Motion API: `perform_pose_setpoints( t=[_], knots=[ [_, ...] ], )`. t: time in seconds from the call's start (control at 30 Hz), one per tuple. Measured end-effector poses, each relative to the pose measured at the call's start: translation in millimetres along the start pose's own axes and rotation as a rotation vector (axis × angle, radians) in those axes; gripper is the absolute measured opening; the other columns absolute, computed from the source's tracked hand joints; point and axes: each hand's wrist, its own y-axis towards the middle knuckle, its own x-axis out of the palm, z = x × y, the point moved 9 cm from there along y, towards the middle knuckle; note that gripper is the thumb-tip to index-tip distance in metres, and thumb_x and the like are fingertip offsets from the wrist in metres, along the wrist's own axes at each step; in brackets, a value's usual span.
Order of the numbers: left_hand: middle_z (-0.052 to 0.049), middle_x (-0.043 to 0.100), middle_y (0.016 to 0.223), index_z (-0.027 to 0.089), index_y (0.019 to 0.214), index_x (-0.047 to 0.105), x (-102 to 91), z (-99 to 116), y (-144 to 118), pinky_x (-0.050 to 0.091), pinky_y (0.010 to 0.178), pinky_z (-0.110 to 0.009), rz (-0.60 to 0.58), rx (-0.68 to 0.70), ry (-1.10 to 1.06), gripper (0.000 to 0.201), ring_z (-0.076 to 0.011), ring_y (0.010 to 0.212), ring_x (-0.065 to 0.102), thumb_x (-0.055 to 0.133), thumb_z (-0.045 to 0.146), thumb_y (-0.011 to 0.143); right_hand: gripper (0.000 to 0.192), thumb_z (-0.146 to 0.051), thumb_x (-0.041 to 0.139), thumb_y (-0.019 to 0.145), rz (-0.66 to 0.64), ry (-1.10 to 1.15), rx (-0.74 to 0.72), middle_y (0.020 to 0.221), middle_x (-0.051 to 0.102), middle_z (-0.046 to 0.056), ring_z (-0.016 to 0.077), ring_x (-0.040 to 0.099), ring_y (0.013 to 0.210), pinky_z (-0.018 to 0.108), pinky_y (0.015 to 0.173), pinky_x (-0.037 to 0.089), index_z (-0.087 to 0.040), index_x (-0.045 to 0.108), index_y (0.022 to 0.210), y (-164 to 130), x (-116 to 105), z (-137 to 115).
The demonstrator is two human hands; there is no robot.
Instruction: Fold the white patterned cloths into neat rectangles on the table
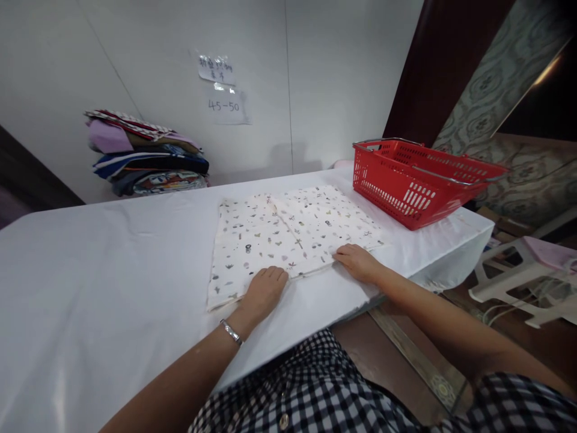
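Observation:
A cream cloth with small printed plant and animal motifs [265,231] lies folded in a flat rectangle on the table. A seam or fold line runs across its middle from the far edge toward the near one. At the near edge, left of the middle, my left hand [265,287] is closed on the cloth, its fingertips partly hidden. Further right along that same edge, my right hand [357,263] has its fingers together, pinching the cloth's border. A silver bracelet [231,332] circles my left wrist.
The white-covered table [112,288] stands against a wall. A red plastic basket [406,180] sits near its right end. Several folded garments [148,156] are stacked at the back left. Paper signs [224,107] hang on the wall. A white plastic stool [518,270] stands right of the table.

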Motion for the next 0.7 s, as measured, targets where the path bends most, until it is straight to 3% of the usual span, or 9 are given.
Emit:
perform_pose_setpoints(
  t=[0.2,0.47,0.7],
  knots=[
    [-0.008,0.060,0.093,0.015,0.092,0.058,-0.7,2,0,0.041,0.075,-0.035,0.015,0.015,-0.052,0.016,-0.0218,0.087,0.054,0.043,0.010,0.089,0.030,-0.014,0.043,0.089,-0.133,-0.068,-0.029,0.108,0.061,0.010,0.0198,0.053,0.098,0.033,0.083,0.038,-0.018,0.060,0.113,1,5,1],
    [-0.009,0.059,0.087,0.013,0.095,0.057,-6.1,14,9,0.039,0.071,-0.035,-0.085,0.023,0.045,0.028,-0.0219,0.078,0.052,0.036,-0.002,0.084,0.027,-0.015,0.039,0.092,-0.203,-0.237,-0.019,0.099,0.061,0.013,0.0205,0.054,0.091,0.033,0.077,0.038,-0.011,0.062,0.106,12,14,-2],
    [-0.008,0.059,0.085,0.014,0.090,0.058,-15.3,7,5,0.038,0.071,-0.034,-0.005,-0.025,0.013,0.026,-0.0219,0.078,0.052,0.038,-0.002,0.083,0.030,-0.011,0.039,0.090,-0.099,-0.189,-0.083,0.103,0.061,0.011,0.0188,0.053,0.091,0.032,0.081,0.040,-0.013,0.060,0.111,1,-1,-4]
  ],
)
